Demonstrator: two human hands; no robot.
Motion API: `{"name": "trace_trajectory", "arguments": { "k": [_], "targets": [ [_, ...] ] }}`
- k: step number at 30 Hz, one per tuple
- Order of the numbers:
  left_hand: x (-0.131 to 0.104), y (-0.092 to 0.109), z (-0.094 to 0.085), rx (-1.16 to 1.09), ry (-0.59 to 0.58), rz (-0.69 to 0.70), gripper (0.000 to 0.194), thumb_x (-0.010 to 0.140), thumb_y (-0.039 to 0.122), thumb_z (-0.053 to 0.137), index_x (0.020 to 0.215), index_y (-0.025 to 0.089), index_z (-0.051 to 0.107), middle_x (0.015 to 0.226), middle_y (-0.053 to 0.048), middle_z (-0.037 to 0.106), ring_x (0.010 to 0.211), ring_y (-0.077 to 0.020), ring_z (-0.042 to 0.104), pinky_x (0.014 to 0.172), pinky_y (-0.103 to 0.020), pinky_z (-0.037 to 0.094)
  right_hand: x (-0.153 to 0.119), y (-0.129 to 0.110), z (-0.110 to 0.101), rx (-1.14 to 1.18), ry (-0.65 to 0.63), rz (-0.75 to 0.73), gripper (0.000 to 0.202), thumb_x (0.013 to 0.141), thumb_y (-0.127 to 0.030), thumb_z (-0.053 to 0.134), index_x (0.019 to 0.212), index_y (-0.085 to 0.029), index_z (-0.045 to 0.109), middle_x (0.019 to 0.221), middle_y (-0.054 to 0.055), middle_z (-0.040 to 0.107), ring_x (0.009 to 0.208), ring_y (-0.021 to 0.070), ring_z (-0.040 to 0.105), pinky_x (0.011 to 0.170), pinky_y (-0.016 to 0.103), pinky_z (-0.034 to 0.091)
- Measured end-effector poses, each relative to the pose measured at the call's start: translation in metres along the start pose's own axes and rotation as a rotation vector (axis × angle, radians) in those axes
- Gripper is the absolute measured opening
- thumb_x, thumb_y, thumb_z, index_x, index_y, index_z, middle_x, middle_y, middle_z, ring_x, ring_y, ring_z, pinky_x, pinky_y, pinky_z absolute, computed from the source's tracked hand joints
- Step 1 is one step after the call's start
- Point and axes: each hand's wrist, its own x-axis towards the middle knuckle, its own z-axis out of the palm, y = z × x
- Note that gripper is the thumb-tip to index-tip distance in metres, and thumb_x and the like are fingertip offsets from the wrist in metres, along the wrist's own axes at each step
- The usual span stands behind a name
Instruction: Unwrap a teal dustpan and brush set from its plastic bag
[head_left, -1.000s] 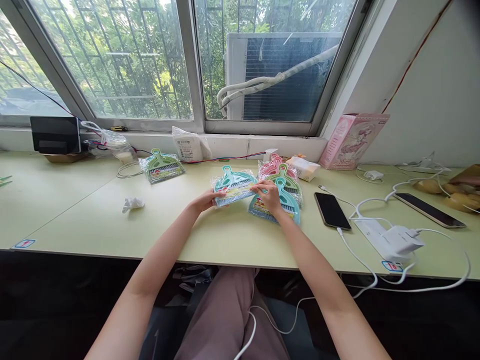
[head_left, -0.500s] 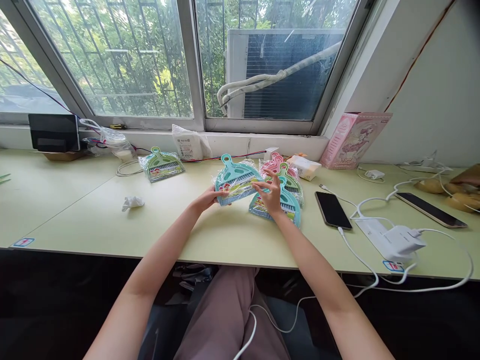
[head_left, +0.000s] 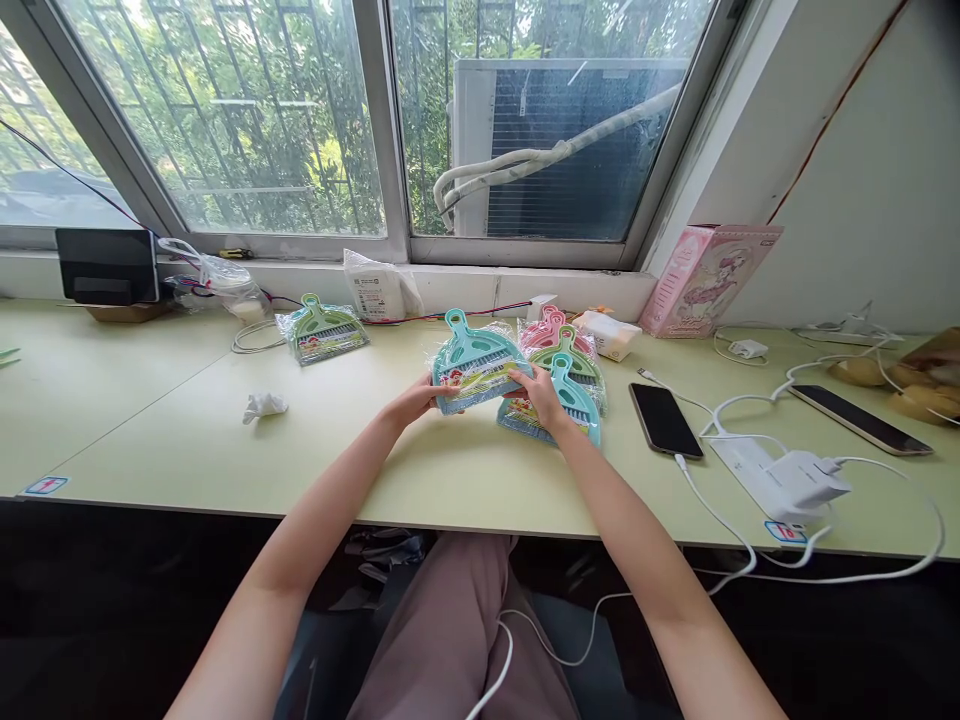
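Observation:
A blue mini dustpan and brush set (head_left: 477, 362) in clear plastic wrap is held up above the table, its handle pointing away from me. My left hand (head_left: 417, 400) grips its left lower edge, and my right hand (head_left: 537, 394) has closed on the right lower edge, thumb over the front. Behind my right hand lies another blue dustpan set (head_left: 576, 402), partly covered by the hand. It overlaps a green dustpan set (head_left: 586, 374), with a pink dustpan set (head_left: 553, 322) farther back. One more green dustpan set (head_left: 324, 332) lies apart to the left.
A crumpled tissue (head_left: 264, 407) lies on the table (head_left: 187, 450) at left. A phone (head_left: 666, 420), a power strip (head_left: 757, 478) with white cables and a second phone (head_left: 861, 420) are on the right. A pink box (head_left: 709, 282) stands against the back wall.
My right hand has lowered from raised, spread fingers and closed on the right edge of the blue dustpan set. The set has shifted very slightly; my left hand keeps its hold.

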Motion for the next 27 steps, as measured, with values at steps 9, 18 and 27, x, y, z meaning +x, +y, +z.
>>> {"name": "trace_trajectory", "arguments": {
  "k": [9, 18, 27],
  "targets": [
    [0.001, -0.002, -0.002, 0.058, -0.048, -0.002, 0.058, 0.069, 0.029, 0.081, 0.122, 0.016, 0.060, 0.124, -0.015, 0.065, 0.092, -0.0267, 0.069, 0.074, -0.041, 0.063, 0.003, 0.001, -0.003, 0.146, -0.095, 0.277, 0.015, 0.082, -0.031, 0.071, 0.085, -0.020, 0.061, 0.085, 0.002, 0.076, 0.056, 0.0168, 0.071, 0.062, 0.031, 0.062],
    [0.002, 0.003, 0.003, 0.085, -0.044, 0.015, 0.065, 0.078, 0.058, 0.067, 0.127, 0.016, 0.058, 0.119, -0.017, 0.068, 0.080, -0.0261, 0.072, 0.066, -0.035, 0.059, 0.002, 0.002, 0.000, 0.228, 0.042, 0.347, 0.005, 0.086, -0.025, 0.064, 0.087, -0.020, 0.062, 0.072, 0.000, 0.074, 0.056, 0.0174, 0.071, 0.063, 0.032, 0.061],
    [-0.001, 0.008, 0.024, 0.193, 0.099, 0.184, 0.086, 0.070, 0.044, 0.081, 0.140, 0.022, 0.037, 0.127, -0.017, 0.064, 0.099, -0.0287, 0.071, 0.074, -0.036, 0.059, 0.005, 0.001, 0.000, 0.421, 0.112, 0.244, 0.004, 0.086, -0.019, 0.064, 0.083, -0.020, 0.061, 0.080, -0.001, 0.075, 0.060, 0.0164, 0.071, 0.069, 0.035, 0.065]
  ]
}}
